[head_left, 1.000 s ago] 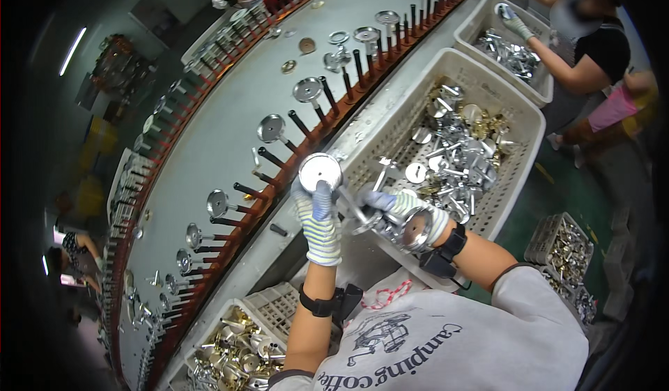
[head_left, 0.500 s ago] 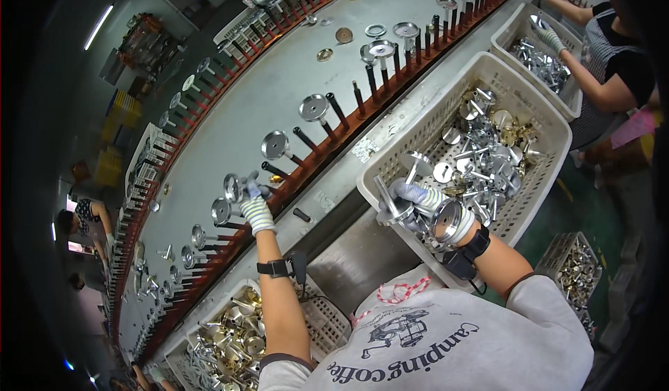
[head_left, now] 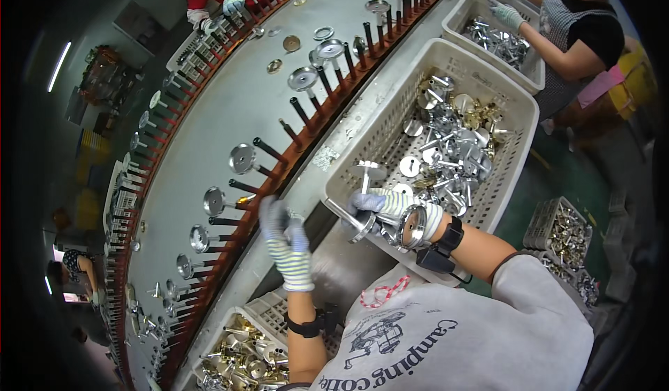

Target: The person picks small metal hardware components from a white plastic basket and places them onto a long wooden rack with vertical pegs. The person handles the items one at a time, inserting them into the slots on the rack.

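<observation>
My left hand point(head_left: 287, 248), in a striped glove, is off the rail's near edge. Its fingers look apart, though smeared, and nothing shows in them. Just left of it, shiny metal discs with stems point(head_left: 214, 201) sit on dark upright posts point(head_left: 244, 186) along the rust-brown rail point(head_left: 277, 175). My right hand point(head_left: 391, 204), also gloved, grips several stemmed metal discs over the near left corner of a pale plastic crate point(head_left: 500, 201). One disc point(head_left: 414, 226) faces up by its wrist; another point(head_left: 362, 228) hangs at the fingertips. Loose silver and brass-coloured stemmed discs point(head_left: 446, 147) fill the crate.
A second crate point(head_left: 535, 77) stands beyond, where a co-worker's gloved hand point(head_left: 507, 14) reaches over it. Loose rings point(head_left: 323, 33) and discs lie on the grey table point(head_left: 209, 112). Another crate of parts point(head_left: 244, 353) is at lower left. A person in red works across the table.
My left hand has let go of a disc at the posts and drawn back toward me. The view has shifted, and my right hand keeps its bunch of discs.
</observation>
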`<control>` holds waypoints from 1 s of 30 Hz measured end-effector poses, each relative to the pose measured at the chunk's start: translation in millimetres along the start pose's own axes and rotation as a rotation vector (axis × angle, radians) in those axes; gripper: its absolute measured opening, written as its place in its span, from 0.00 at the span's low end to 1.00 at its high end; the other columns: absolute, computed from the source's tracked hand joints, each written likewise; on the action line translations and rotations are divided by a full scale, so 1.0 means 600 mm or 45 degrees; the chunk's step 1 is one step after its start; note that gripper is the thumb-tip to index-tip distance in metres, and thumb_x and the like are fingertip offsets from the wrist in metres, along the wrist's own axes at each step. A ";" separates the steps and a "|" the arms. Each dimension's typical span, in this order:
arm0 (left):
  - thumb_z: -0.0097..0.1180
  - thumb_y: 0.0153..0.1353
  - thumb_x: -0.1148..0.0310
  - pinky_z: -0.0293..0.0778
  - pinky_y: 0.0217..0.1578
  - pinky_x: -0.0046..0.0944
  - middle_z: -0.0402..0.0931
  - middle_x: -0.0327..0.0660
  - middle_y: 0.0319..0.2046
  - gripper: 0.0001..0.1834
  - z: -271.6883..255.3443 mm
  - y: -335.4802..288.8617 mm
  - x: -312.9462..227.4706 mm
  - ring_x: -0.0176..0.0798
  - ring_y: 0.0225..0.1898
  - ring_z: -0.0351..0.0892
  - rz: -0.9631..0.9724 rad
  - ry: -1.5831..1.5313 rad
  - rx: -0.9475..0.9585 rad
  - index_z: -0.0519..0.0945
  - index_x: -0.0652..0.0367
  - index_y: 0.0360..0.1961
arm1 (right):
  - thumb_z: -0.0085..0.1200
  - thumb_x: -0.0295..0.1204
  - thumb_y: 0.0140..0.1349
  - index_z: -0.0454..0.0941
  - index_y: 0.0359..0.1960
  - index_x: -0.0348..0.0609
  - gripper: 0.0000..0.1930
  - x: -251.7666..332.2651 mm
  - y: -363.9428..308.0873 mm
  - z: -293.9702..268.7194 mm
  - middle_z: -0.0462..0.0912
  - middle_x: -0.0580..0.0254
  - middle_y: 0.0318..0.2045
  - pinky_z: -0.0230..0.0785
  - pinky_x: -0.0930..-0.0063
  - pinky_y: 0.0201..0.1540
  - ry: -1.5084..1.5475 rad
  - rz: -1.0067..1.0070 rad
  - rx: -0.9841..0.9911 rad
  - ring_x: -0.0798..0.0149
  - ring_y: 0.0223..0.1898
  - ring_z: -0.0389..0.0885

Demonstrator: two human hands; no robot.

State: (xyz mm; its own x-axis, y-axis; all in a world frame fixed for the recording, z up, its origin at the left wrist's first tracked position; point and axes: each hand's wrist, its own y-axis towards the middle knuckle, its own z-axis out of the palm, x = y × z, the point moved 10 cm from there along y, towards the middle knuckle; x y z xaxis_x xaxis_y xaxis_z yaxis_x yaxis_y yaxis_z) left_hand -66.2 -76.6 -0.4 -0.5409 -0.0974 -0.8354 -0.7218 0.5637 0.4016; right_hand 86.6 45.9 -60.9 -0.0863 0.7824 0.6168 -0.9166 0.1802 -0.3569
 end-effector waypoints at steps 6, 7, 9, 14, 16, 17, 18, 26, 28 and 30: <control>0.42 0.67 0.51 0.73 0.43 0.39 0.80 0.48 0.35 0.26 0.155 0.008 -0.045 0.44 0.39 0.79 -0.054 0.018 1.095 0.79 0.66 0.42 | 0.53 0.36 0.64 0.78 0.37 0.40 0.11 -0.029 -0.009 0.040 0.82 0.63 0.31 0.72 0.80 0.37 0.022 0.138 0.288 0.72 0.31 0.80; 0.48 0.64 0.52 0.71 0.37 0.35 0.78 0.41 0.30 0.23 0.178 -0.005 -0.025 0.36 0.33 0.75 -0.340 0.040 1.268 0.80 0.65 0.38 | 0.53 0.35 0.64 0.78 0.39 0.40 0.11 -0.034 -0.014 0.047 0.82 0.62 0.32 0.72 0.81 0.37 0.025 0.156 0.297 0.72 0.31 0.80; 0.56 0.60 0.55 0.68 0.29 0.30 0.75 0.33 0.24 0.19 0.187 -0.026 -0.018 0.26 0.27 0.70 -0.594 0.069 1.416 0.82 0.65 0.34 | 0.53 0.34 0.64 0.78 0.40 0.39 0.11 -0.047 -0.018 0.055 0.82 0.62 0.33 0.72 0.82 0.36 0.079 0.186 0.361 0.72 0.32 0.80; 0.60 0.56 0.61 0.69 0.29 0.30 0.77 0.33 0.26 0.15 0.201 -0.015 -0.032 0.25 0.27 0.70 -0.695 -0.261 1.232 0.81 0.65 0.34 | 0.53 0.37 0.64 0.79 0.41 0.41 0.13 -0.055 -0.005 0.011 0.82 0.65 0.28 0.66 0.86 0.23 -0.075 0.152 0.168 0.77 0.22 0.75; 0.59 0.58 0.66 0.73 0.35 0.29 0.78 0.34 0.27 0.09 0.182 0.021 -0.021 0.29 0.33 0.77 -0.605 -0.340 1.066 0.81 0.61 0.35 | 0.51 0.38 0.65 0.79 0.42 0.41 0.14 -0.050 0.002 0.000 0.82 0.67 0.27 0.64 0.88 0.20 -0.136 0.126 0.077 0.80 0.18 0.73; 0.60 0.58 0.64 0.73 0.36 0.30 0.77 0.35 0.29 0.11 0.161 0.054 -0.030 0.29 0.34 0.75 -0.549 -0.615 0.837 0.81 0.62 0.35 | 0.50 0.39 0.66 0.79 0.43 0.41 0.15 -0.040 0.001 0.004 0.82 0.67 0.27 0.64 0.89 0.20 -0.106 0.095 0.056 0.81 0.18 0.72; 0.61 0.58 0.63 0.72 0.38 0.32 0.78 0.36 0.31 0.12 0.124 0.089 -0.016 0.30 0.35 0.75 -0.486 -0.701 0.563 0.80 0.62 0.34 | 0.49 0.40 0.66 0.79 0.44 0.41 0.16 -0.028 0.002 0.007 0.81 0.68 0.27 0.63 0.89 0.20 -0.086 0.067 0.041 0.81 0.18 0.71; 0.54 0.62 0.69 0.68 0.48 0.34 0.80 0.45 0.44 0.15 -0.106 0.192 0.238 0.37 0.42 0.77 -0.378 0.379 -0.293 0.76 0.65 0.48 | 0.47 0.42 0.67 0.79 0.45 0.40 0.18 0.002 -0.023 0.013 0.81 0.71 0.28 0.63 0.89 0.22 -0.261 0.080 -0.094 0.83 0.20 0.71; 0.51 0.62 0.75 0.68 0.47 0.32 0.80 0.43 0.44 0.14 -0.087 0.187 0.251 0.35 0.41 0.76 -0.396 0.536 -0.177 0.76 0.63 0.49 | 0.48 0.42 0.66 0.79 0.45 0.41 0.18 0.000 -0.026 -0.001 0.81 0.71 0.27 0.63 0.90 0.20 -0.207 0.050 -0.137 0.83 0.18 0.70; 0.50 0.62 0.76 0.69 0.45 0.32 0.80 0.44 0.43 0.14 -0.089 0.184 0.262 0.35 0.39 0.76 -0.384 0.516 -0.172 0.76 0.63 0.49 | 0.47 0.42 0.67 0.79 0.44 0.41 0.18 0.010 -0.031 -0.004 0.82 0.71 0.27 0.63 0.91 0.18 -0.215 0.088 -0.160 0.84 0.17 0.70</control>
State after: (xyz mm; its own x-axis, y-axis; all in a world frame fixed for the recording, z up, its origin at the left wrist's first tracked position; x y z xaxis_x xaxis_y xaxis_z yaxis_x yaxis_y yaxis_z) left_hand -253.6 -73.3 -67.2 -0.4046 -0.5640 -0.7198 -0.9062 0.3530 0.2328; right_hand 104.3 48.6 -52.1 -0.2209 0.6862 0.6930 -0.8513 0.2111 -0.4804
